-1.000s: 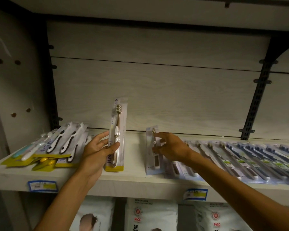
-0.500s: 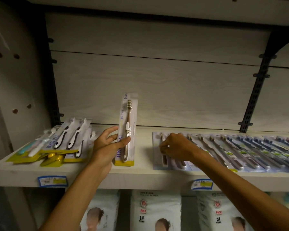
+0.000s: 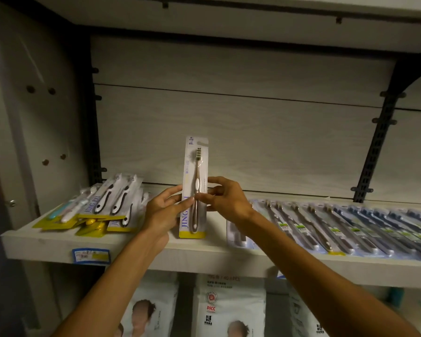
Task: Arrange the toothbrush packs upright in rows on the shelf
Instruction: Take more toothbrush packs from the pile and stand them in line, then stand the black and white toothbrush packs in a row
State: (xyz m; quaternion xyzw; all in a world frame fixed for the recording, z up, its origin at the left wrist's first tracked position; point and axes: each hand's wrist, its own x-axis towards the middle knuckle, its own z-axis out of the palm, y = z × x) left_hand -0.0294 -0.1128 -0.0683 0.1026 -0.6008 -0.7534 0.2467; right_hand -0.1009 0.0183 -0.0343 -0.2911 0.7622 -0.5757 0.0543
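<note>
Both hands, the left hand (image 3: 164, 210) and right hand (image 3: 225, 200), are pinching one upright pack (image 3: 194, 188) that is standing on the shelf (image 3: 58, 242) between a loose pile (image 3: 105, 210) of roughly six packs and a flat row (image 3: 338, 227) of about a dozen, and, being thin, it is likely tipping over if released unsupported.

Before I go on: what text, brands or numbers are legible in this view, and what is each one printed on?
"JING" reads up the upright toothbrush pack held by the left hand and right hand; the rest is covered.
"JING BAI" on a flat pack at left.
"PICC" on a white bag below the shelf.
"40" atop that bag, faint.
Blue price tag: unreadable.
</note>
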